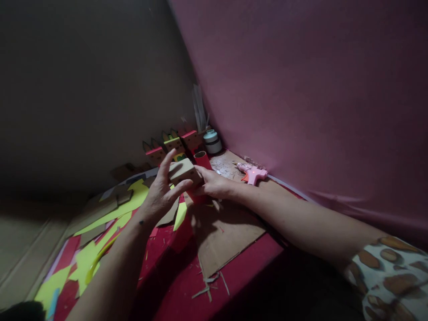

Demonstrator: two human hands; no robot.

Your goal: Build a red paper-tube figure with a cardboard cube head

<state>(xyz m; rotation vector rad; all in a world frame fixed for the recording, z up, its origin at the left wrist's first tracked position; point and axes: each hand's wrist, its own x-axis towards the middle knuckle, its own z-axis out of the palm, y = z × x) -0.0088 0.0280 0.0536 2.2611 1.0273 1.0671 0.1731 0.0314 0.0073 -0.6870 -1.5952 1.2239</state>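
Observation:
A small brown cardboard box (183,171) sits between my two hands above the red work surface. My left hand (160,191) has its fingers spread, with thumb and fingertips touching the box's near left side. My right hand (214,183) grips the box from the right, fingers closed against it. A red paper tube (202,159) stands just behind the box. Below the hands lie a flat cardboard sheet (227,232) and a yellow paper strip (180,215).
A pink glue gun (253,174) lies by the pink wall on the right. Several small decorated cardboard boxes (174,145) and a tape roll (212,141) stand in the corner. Yellow and red paper scraps (93,249) cover the floor at left. Cardboard slivers (209,285) lie near me.

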